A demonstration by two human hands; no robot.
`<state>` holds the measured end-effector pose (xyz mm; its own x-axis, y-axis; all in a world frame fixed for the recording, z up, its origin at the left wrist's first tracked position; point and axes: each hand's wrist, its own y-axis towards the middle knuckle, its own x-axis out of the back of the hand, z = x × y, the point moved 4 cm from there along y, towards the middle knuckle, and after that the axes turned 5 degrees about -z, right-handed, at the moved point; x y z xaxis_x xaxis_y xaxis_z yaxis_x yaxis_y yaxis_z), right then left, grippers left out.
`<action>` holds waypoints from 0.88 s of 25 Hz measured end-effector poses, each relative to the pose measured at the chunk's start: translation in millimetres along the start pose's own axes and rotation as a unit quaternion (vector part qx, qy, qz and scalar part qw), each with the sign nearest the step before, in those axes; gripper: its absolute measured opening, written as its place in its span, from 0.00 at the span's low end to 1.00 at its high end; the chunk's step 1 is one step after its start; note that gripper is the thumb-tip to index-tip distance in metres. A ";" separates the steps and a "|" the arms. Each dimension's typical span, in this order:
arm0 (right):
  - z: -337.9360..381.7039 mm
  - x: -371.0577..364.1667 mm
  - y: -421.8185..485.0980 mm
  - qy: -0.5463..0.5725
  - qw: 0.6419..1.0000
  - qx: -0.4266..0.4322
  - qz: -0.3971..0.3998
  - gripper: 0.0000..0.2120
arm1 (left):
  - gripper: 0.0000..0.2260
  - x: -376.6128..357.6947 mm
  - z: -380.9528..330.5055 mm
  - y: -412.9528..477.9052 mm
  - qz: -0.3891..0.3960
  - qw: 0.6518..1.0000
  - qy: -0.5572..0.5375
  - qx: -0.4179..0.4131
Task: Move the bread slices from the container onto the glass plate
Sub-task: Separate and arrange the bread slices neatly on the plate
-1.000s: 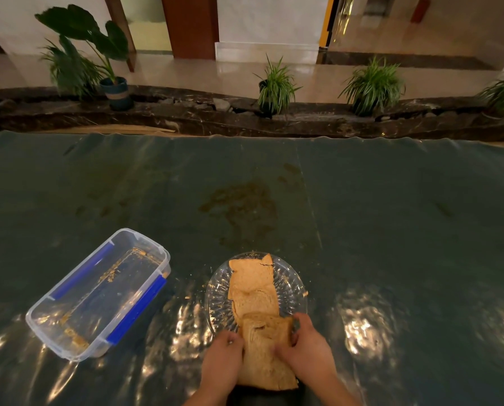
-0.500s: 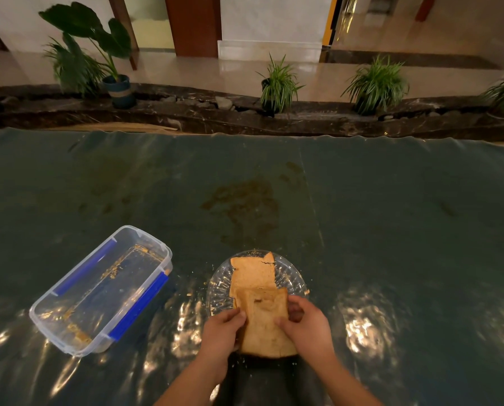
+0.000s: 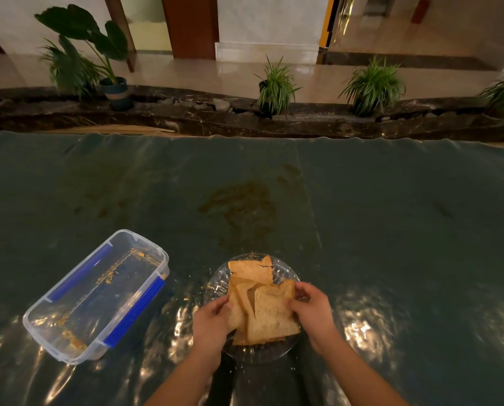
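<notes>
A round glass plate [image 3: 285, 272] sits near the table's front edge with several brown bread slices on it. The top bread slice [image 3: 269, 313] lies tilted over the near half of the plate. My left hand [image 3: 212, 320] grips its left edge and my right hand [image 3: 313, 307] grips its right edge. An older slice [image 3: 250, 271] lies flat at the plate's far side. To the left stands the clear plastic container [image 3: 157, 256] with blue clips; only crumbs show inside it.
The table is covered by a dark green glossy sheet [image 3: 391, 230] with a brown stain [image 3: 242, 200] beyond the plate. Crumbs lie around the plate. Past the far edge are a stone ledge and several potted plants [image 3: 275, 86].
Both hands carried the held bread slice forward from the table's front edge onto the plate, over the other slices. The container stayed in place.
</notes>
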<state>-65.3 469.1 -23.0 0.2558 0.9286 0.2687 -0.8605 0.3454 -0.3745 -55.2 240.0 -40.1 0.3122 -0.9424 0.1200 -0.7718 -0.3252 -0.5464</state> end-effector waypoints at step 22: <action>1.6 7.3 37.3 -0.077 0.996 -0.047 -0.008 0.26 | 0.21 19.6 -6.9 23.2 -0.043 0.998 0.035 0.031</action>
<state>-96.2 488.6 -33.6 0.1919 0.8935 0.4060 -0.8096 0.3779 -0.4492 -70.8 213.4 -44.7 0.3337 -0.9155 0.2249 -0.7076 -0.4009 -0.5818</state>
